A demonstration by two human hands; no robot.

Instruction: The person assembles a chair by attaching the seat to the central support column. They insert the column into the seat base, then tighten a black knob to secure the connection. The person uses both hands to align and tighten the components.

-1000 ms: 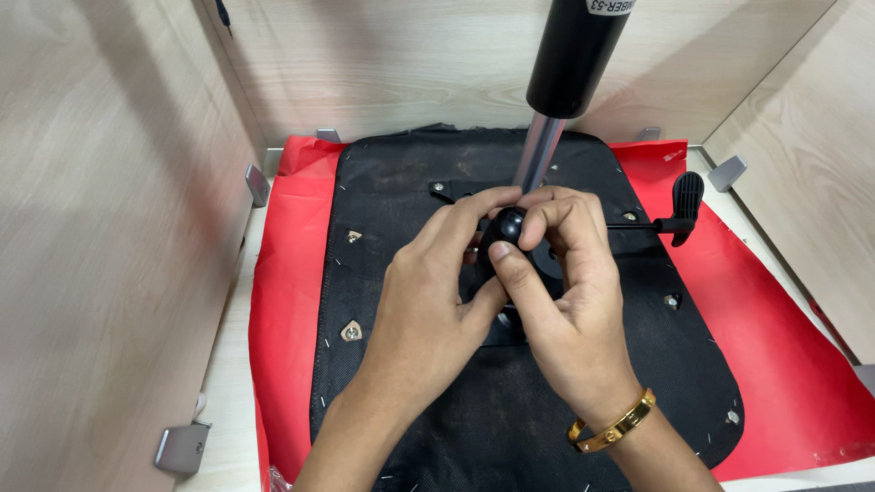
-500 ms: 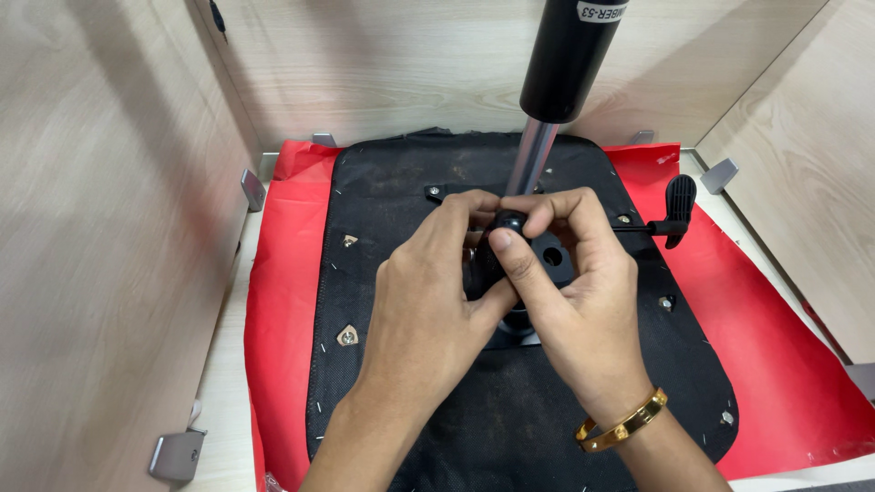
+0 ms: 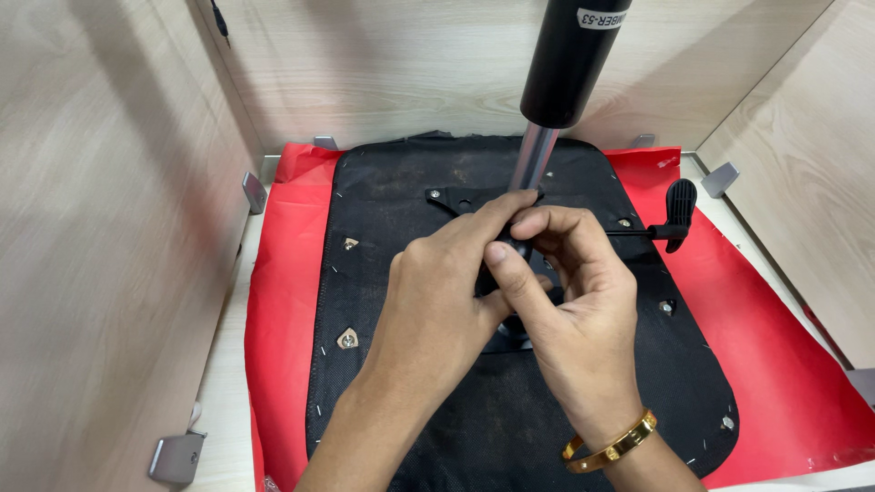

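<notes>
Fingers of left hand [image 3: 437, 301] and right hand [image 3: 574, 301] pinched shut together on small black part [image 3: 497, 269], mid black seat underside [image 3: 410, 210]. Crowded by gas-lift cylinder [image 3: 570, 64] directly behind; black lever [image 3: 679, 205] to right; red sheet [image 3: 283, 292] beneath; wooden walls [image 3: 100, 228] around.

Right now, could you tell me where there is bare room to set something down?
Bare red sheet right of the black seat underside, below the lever, and a narrower strip on its left. The middle is crowded: both hands, left and right, by the post.
</notes>
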